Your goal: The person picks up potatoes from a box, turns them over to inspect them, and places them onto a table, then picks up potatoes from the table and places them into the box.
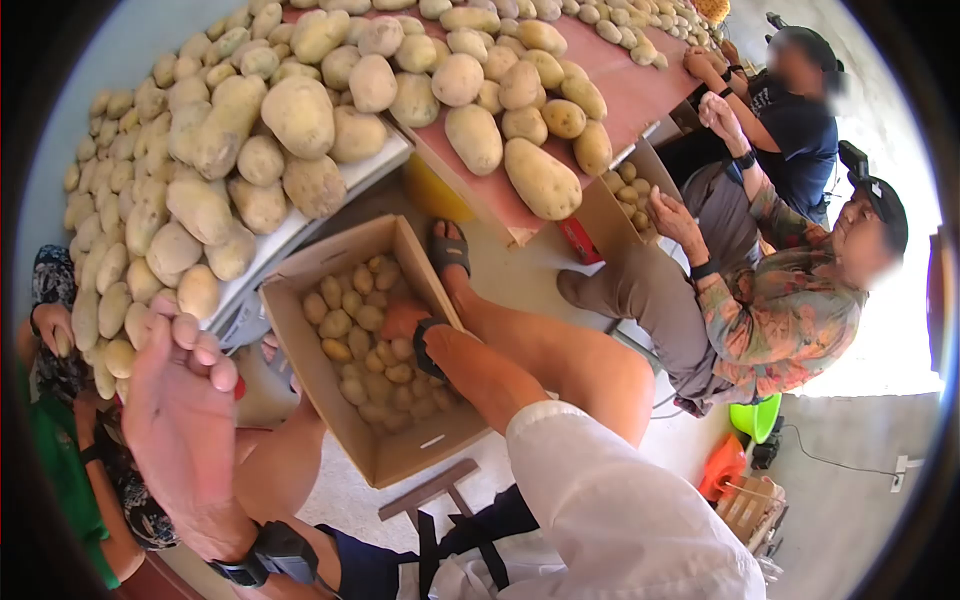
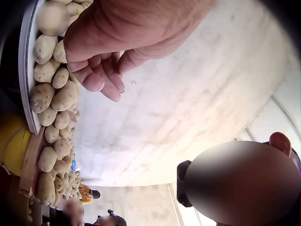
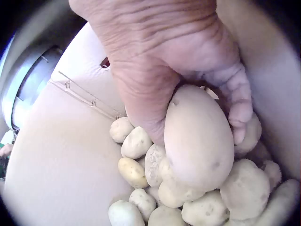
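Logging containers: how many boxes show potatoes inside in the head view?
2: the near box between the wearer's legs, the far box by the patterned shirt; others may be hidden.

Head view was bright, glare clipped its right side; edges bowed, corners went black. Left wrist: one potato (image 2: 52,18) was blurred. Right wrist looked washed-out.
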The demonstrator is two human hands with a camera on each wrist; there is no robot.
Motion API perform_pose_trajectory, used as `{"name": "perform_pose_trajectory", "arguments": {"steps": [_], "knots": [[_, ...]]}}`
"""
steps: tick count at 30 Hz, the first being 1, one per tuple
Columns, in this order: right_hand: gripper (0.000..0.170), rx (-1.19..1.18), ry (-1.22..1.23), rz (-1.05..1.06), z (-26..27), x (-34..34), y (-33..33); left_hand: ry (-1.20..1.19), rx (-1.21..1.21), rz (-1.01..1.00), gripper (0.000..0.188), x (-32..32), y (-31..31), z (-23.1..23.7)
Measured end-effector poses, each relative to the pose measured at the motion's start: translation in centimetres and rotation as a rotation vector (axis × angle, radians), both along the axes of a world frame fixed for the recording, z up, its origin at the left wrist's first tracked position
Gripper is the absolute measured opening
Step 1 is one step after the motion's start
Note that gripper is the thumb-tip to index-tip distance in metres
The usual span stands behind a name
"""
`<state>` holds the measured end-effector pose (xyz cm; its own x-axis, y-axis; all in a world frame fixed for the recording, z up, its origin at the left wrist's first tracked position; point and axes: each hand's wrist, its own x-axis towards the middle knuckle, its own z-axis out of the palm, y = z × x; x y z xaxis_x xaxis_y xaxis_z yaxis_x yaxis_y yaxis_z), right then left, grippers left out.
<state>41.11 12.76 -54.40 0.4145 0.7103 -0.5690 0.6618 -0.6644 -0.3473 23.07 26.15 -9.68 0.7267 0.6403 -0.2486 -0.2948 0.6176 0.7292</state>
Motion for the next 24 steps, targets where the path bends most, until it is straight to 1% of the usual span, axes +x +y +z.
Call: {"name": "perform_pose_trajectory", "arguments": {"steps": [2,3,7,9,11,12,13,14,16,18,19,20,21,22,23,24], "knots": [[0.024,0.167,-0.109,-0.196,4.8,-0.7,-0.8,0.012,0.011,0.013,0.028,0.3,0.0,0.0],[0.024,0.171,-0.111,-0.197,5.7,-0.7,-0.4,0.025,-0.007,0.014,0.028,0.5,-0.1,-0.1],[0.028,-0.026,-0.035,-0.127,7.8,-1.2,-0.9,0.025,0.019,0.01,0.029,0.6,-0.3,-0.1],[0.029,-0.086,-0.013,-0.115,7.4,-2.4,-1.8,0.023,0.022,0.0,0.029,0.6,-0.3,-0.3],[0.027,0.194,-0.359,-0.332,6.8,-4.8,-2.5,0.012,0.04,-0.003,0.03,0.8,-0.5,-0.3],[0.027,0.196,-0.361,-0.333,5.3,-4.5,-2.9,0.019,0.038,-0.011,0.031,0.9,-0.7,-0.2],[0.021,0.222,-0.336,-0.355,2.6,-4.1,-3.4,0.029,0.037,-0.017,0.031,1.0,-0.7,-0.1],[0.022,0.252,-0.299,-0.371,1.1,-4.7,-3.3,0.04,0.043,-0.01,0.031,1.2,-0.7,-0.1],[0.021,0.235,-0.218,-0.363,1.4,-4.4,-3.3,-0.01,0.033,-0.056,0.032,1.4,-0.6,-0.3],[0.034,0.18,-0.104,-0.347,2.1,-3.6,-3.5,0.008,0.021,-0.059,0.032,1.7,-0.5,-0.2],[0.043,0.142,-0.065,-0.341,2.4,-3.1,-3.6,0.045,0.023,-0.026,0.032,1.6,-0.6,-0.2],[0.052,0.105,-0.039,-0.341,2.6,-2.8,-3.6,0.024,0.038,-0.059,0.03,1.7,-0.6,-0.1],[0.052,0.101,-0.021,-0.327,1.1,-2.6,-3.5,-0.004,0.05,-0.105,0.029,1.7,-0.8,0.0],[0.062,0.023,-0.016,-0.329,-1.3,-2.1,-3.8,0.004,0.041,-0.079,0.028,1.7,-1.0,0.0],[0.072,-0.059,-0.017,-0.335,-2.6,-1.8,-4.4,0.006,0.033,-0.076,0.028,1.6,-0.8,-0.1],[0.083,-0.027,0.033,-0.326,3.9,-2.6,-3.6,0.014,0.056,-0.076,0.028,1.5,-0.6,-0.2]]}}
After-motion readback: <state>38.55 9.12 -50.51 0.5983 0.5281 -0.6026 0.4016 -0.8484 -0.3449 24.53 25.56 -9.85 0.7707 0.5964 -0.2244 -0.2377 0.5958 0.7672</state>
